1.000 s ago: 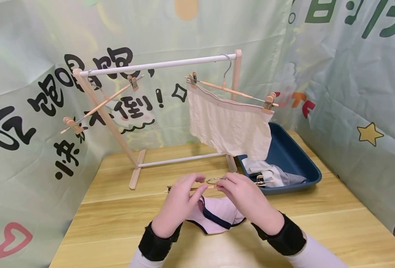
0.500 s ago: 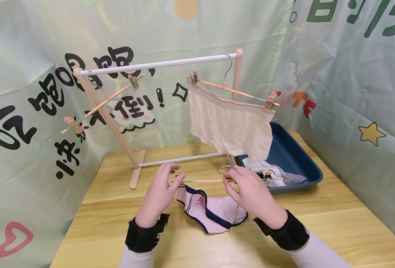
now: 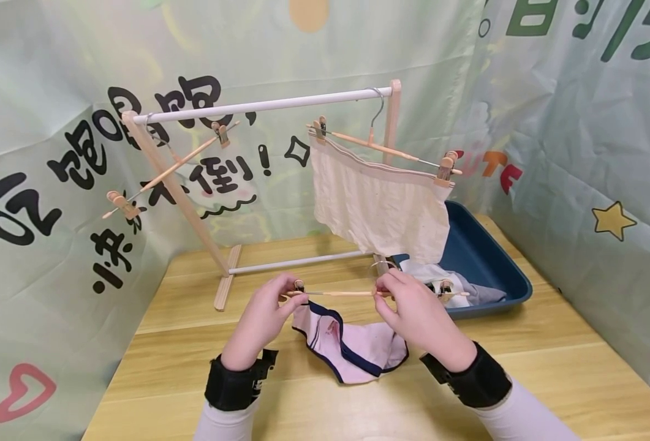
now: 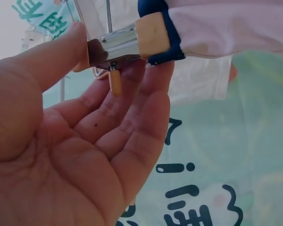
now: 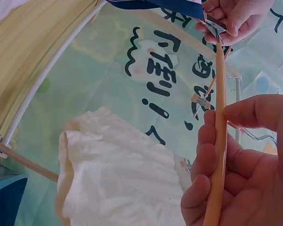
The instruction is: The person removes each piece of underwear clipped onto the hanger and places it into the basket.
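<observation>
"Hands 1st: your L hand (image 3: 264, 315) & R hand (image 3: 421, 309) are both grasping, neither one free."

"OK. What's round them? Big stuff first, pls."

"Table (image 3: 159, 380) under it all. Wood rack (image 3: 264, 105) stands at abt 11 o'clock from your hands. Blue tray (image 3: 481, 245) is at 2 from your R. Cream cloth (image 3: 380, 196) hangs off the rack, 11 from your R."

"And the pink garment (image 3: 366, 340)?"

"Btwn your forearms: abt 8 o'clock from your R, just past 3 from your L. Its upper L corner runs up to your L fingers."

"Hanger (image 3: 352, 293)?"

"Long axis 9 to 3, roughly level in head view. Your R has thumb & fingers round its bar, nr the middle."

"Which hand's nearer the garment's edge?"

"L, & I'd say it all turns on that. It pinches the L clip (image 4: 125, 44), navy trim right at the tip; can't tell how firmly it bites. R clip (image 3: 445, 288) is just past your R, abt 2; garment's R end lies apart from it, toward 7."
</observation>
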`<state>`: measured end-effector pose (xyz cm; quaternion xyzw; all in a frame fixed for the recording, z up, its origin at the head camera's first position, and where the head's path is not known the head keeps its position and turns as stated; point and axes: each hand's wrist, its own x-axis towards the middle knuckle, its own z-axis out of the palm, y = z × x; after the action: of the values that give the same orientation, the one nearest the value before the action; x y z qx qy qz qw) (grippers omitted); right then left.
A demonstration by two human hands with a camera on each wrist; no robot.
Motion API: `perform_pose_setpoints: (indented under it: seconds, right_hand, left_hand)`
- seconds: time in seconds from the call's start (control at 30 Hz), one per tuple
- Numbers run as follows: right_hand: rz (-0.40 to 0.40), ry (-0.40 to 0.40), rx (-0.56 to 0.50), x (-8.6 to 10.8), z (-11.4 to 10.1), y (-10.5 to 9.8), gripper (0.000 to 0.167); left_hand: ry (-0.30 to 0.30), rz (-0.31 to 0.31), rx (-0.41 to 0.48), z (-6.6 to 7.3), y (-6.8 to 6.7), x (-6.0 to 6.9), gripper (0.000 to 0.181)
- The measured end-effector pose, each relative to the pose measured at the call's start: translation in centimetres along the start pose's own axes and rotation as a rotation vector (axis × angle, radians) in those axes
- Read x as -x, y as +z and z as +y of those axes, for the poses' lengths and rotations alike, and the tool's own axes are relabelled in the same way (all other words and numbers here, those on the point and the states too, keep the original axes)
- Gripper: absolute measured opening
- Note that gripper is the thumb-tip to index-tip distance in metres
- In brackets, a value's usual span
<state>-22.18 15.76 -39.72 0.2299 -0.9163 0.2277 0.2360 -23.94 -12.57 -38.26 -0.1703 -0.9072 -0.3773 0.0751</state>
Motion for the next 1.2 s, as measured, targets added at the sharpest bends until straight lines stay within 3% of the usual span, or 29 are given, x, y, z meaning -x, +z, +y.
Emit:
perform_pose_setpoints:
  seconds: [0.27, 0.67, 1.0, 1.2]
  right_hand:
    - [-0.016, 0.033, -0.029, -0.1, 0.0, -0.2, 0.005]
    - [-0.071, 0.055, -0.018, -0.1, 0.1, -0.1, 0.008]
    - [-0.092, -0.079, 0.019, 0.2, 0.2, 0.0, 0.004]
    - [-0.078, -0.118, 0.030, 0.3, 0.3, 0.0, 0.004]
  left_hand:
    - [0.009, 0.016, 0.060, 0.2, 0.0, -0.1, 0.021]
    - [0.072, 0.088, 0.065, 0.6, 0.1, -0.1, 0.017]
    - [0.104, 0.133, 0.110, 1.0, 0.4, 0.0, 0.016]
    - [0.105, 0.158, 0.159, 1.2, 0.7, -0.1, 0.016]
